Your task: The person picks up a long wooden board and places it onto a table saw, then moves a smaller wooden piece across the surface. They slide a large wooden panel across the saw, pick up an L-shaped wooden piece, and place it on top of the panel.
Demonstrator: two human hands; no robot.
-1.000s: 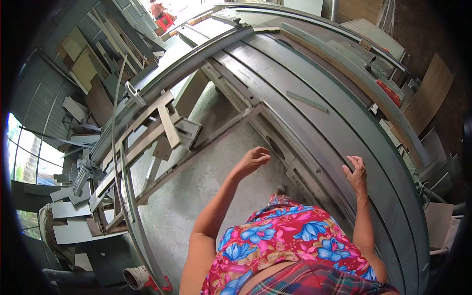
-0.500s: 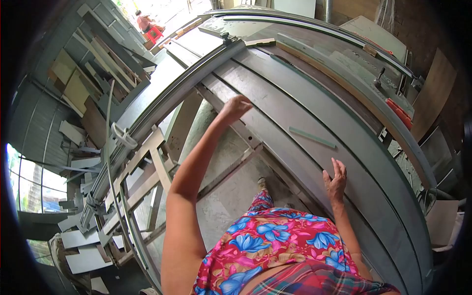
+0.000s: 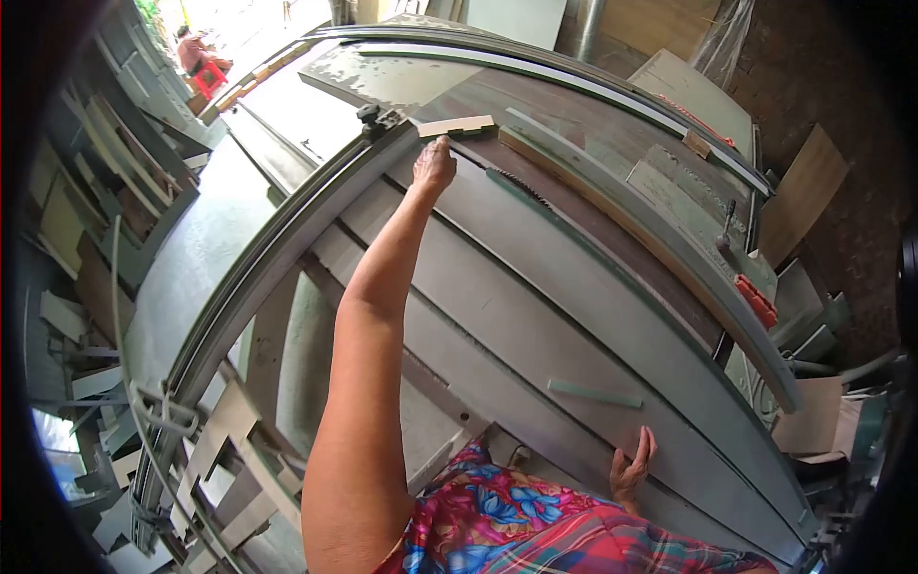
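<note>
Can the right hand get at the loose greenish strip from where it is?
Probably yes: the right hand is close to the near end of the greenish strip, apparently empty, and nothing visible on the grey tabletop stands between them.

"Who is out toward ten o'clock?"

"A distant person (image 3: pixel 193 55) in a pinkish top, a red stool (image 3: pixel 208 80) showing just below."

"And between nine and ten?"

"Long boards (image 3: pixel 132 148), leaning close together."

"What about the other side?"

"A metal pipe (image 3: pixel 589 33) stands at one o'clock, clear plastic sheeting (image 3: pixel 732 40) hangs nearer two, and a brown panel (image 3: pixel 806 196) leans between two and three."
</note>
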